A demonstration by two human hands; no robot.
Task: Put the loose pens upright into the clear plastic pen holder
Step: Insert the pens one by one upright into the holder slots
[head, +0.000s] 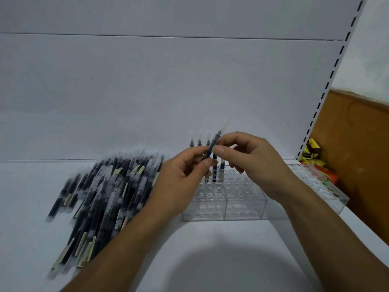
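A large heap of loose dark pens [101, 190] with clear caps lies on the white shelf at the left. The clear plastic pen holder [237, 199] with a grid of holes stands at centre right. A few pens [199, 141] stand upright in its back row. Above the holder, my left hand [181, 182] and my right hand [248, 163] both pinch one dark pen [213, 146], which tilts with its capped tip up and to the right.
A second clear holder [320, 186] sits to the right, beside colourful packets [311, 157] and a brown cardboard box [362, 157]. A white slotted shelf upright [328, 81] rises at the right. The white back panel stands just behind the holder.
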